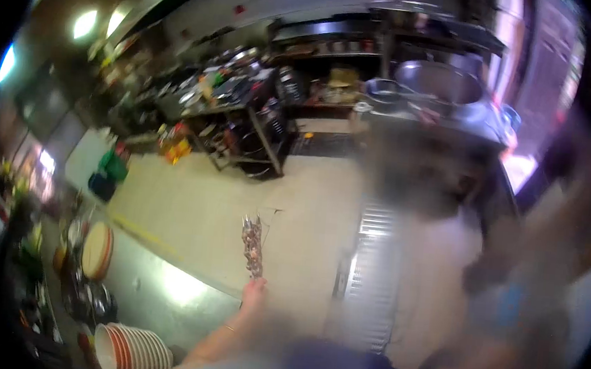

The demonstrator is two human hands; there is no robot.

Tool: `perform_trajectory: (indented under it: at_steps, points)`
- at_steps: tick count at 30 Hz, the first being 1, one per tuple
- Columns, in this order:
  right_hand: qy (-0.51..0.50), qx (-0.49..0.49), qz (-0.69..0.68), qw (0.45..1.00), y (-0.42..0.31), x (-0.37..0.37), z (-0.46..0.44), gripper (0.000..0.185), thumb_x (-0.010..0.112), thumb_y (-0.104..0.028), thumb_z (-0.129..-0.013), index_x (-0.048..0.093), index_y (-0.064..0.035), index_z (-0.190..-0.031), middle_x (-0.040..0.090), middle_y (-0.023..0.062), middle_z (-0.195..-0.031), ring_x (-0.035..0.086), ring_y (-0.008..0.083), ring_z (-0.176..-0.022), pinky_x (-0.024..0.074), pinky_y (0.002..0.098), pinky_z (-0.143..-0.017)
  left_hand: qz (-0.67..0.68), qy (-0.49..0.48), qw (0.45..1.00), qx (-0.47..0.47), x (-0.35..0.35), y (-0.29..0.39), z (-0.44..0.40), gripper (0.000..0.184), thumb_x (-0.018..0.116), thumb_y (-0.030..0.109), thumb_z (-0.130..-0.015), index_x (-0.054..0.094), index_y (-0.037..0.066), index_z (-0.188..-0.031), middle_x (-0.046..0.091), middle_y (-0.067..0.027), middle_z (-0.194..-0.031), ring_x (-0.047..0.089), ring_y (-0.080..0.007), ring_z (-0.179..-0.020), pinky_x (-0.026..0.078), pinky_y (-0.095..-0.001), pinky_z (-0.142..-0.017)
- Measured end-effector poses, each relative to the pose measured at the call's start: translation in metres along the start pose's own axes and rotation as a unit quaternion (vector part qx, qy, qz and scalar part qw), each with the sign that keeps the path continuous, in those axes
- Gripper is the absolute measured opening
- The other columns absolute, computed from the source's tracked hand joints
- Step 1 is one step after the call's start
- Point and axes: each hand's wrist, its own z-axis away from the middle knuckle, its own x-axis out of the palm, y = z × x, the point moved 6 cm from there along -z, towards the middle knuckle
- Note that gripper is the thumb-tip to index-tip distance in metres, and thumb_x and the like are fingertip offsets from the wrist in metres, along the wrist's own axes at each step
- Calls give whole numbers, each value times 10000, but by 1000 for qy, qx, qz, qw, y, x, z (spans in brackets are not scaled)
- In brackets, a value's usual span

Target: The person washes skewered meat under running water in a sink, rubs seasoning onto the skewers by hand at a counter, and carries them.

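Skewers (252,247), one bunch: in left hand (254,294), closed around lower ends; seen over floor (315,200), near table (195,313). Probably light, stiff, greasy; best gripped there. Right hand: too blurred to tell.

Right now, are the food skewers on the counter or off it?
Off: the left hand holds the food skewers, seen against the floor.

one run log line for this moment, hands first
left hand: gripping loaded skewers | right hand: not discernible | behind skewers: pale floor | left of forearm: metal counter, stacked containers
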Motion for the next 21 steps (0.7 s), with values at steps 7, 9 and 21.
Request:
perform_trajectory:
  at_steps: [7,9,21]
  points:
    - [168,242,-637,713,33,-232,-224,400,455,-365,-896,576,-28,-1074,586,149,-1044,535,223,-908,416,399,-837,119,173,978,-12,-40,-11,-121,76,471,197,-873,422,155,-834,349,42,-548,277,-72,-385,213,-229,-323]
    - [175,238,-622,725,28,-298,-254,388,470,-364,-890,577,-34,-1063,589,147,-1029,537,222,-892,425,399,-819,96,195,976,4,-75,-20,-188,82,461,209,-876,419,153,-834,346,39,-545,277,-75,-382,210,-233,-320]
    - [165,306,-478,807,40,-503,-333,323,558,-357,-853,584,-71,-1002,605,133,-941,547,220,-797,480,402,-713,296,196,935,10,-62,198,-416,208,443,293,-906,497,143,-1040,487,-31,-659,298,-61,-404,213,-214,-333]
